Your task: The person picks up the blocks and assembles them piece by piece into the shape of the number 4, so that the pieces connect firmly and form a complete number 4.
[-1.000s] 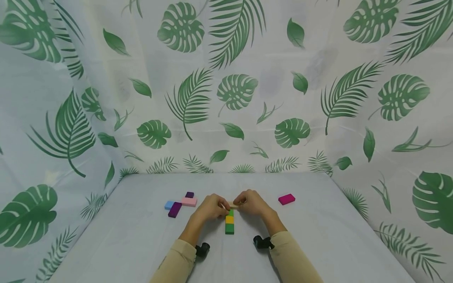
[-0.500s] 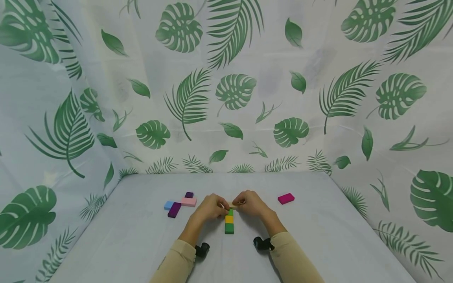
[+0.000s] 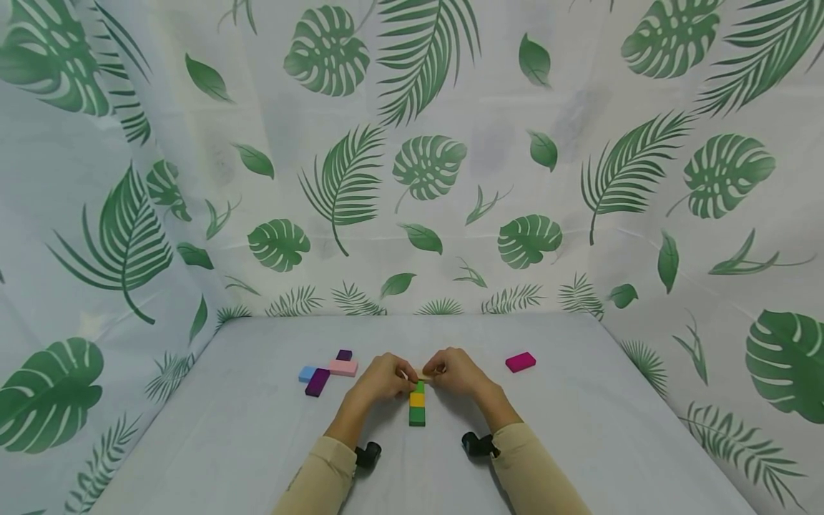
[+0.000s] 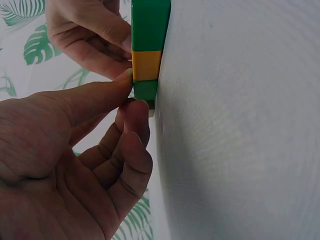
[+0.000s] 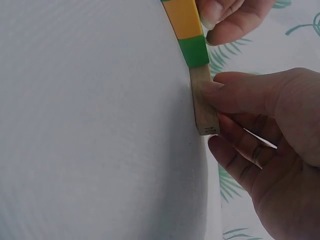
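Note:
A short row of blocks lies on the table, a green block (image 3: 417,416) nearest, then a yellow block (image 3: 417,400) and a lighter green block (image 3: 420,387). Across the row's far end lies a plain wooden block (image 5: 205,107). My right hand (image 3: 457,370) pinches its right part, the thumb on its upper face and fingertips by its end. My left hand (image 3: 384,377) has its thumb and index fingertip close together at the lighter green block and the wooden block's left end. That left end is mostly hidden behind the index finger.
Left of the hands lie a light blue block (image 3: 307,374), a purple block (image 3: 317,383), a pink block (image 3: 344,368) and a dark purple block (image 3: 345,355). A magenta block (image 3: 521,362) lies to the right. A leaf-patterned cloth (image 3: 425,207) stands behind the white table (image 3: 566,429).
Both hands stay at the wooden block. The right hand has shifted very slightly nearer; the blocks stay where they were.

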### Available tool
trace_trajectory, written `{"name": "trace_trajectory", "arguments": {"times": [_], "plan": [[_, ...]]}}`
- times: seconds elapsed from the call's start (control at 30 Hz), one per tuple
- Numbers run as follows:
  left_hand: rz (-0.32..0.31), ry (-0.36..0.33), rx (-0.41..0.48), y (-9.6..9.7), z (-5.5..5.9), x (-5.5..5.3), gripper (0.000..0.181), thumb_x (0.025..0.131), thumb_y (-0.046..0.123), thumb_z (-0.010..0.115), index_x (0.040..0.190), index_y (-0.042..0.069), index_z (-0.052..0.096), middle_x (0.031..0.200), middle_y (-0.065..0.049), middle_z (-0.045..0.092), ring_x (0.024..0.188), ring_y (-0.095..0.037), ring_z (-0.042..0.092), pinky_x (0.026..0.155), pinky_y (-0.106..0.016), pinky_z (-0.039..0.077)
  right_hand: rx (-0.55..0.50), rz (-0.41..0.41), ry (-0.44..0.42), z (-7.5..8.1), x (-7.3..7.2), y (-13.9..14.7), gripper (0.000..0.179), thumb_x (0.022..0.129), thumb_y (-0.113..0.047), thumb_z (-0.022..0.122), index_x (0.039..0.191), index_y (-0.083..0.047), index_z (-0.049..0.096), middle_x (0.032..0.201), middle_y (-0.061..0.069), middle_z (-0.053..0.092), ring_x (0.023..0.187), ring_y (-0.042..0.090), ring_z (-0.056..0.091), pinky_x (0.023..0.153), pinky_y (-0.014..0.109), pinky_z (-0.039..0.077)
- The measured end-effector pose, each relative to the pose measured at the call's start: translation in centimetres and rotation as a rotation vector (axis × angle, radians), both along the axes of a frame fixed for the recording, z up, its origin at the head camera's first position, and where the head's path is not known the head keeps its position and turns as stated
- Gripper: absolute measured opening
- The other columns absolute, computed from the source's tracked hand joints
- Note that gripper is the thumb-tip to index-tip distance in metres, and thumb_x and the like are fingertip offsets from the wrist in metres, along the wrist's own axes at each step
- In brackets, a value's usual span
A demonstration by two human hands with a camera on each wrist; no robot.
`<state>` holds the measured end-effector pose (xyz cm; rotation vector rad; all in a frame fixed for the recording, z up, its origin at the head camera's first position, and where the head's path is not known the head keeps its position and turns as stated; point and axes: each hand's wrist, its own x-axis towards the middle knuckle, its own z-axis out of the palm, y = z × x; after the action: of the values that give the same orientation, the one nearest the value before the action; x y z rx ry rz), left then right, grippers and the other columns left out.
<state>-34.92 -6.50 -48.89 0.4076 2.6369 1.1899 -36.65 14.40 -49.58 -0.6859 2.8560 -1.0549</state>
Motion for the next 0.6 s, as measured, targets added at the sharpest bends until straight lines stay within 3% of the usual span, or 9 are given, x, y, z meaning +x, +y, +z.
{"name": "trace_trajectory", "arguments": {"times": [0.33, 0.6], "plan": [[0.003, 0.011, -0.007, -0.01, -0.02, -0.05, 0.005, 0.093, 0.013, 0.079, 0.096, 0.010, 0.080, 0.080, -0.002, 0.069, 0.068, -0.016, 0.058, 0.060, -0.027, 0.048, 0.018, 0.029, 0.035, -0.13, -0.05, 0.18, 0.021, 0.082, 0.004, 0.080, 0.099, -0.008, 0.082, 0.096, 0.003, 0.077, 0.091, 0.018, 0.063, 0.082, 0.041, 0.055], [-0.004, 0.032, -0.011, 0.08, -0.01, 0.04, 0.005, 0.092, 0.012, 0.079, 0.096, 0.008, 0.080, 0.079, -0.001, 0.069, 0.068, -0.015, 0.058, 0.061, -0.028, 0.048, 0.008, 0.023, 0.005, 0.12, 0.11, -0.01, 0.020, 0.083, 0.004, 0.080, 0.098, -0.009, 0.083, 0.095, 0.002, 0.076, 0.092, 0.020, 0.063, 0.084, 0.042, 0.055]]}}
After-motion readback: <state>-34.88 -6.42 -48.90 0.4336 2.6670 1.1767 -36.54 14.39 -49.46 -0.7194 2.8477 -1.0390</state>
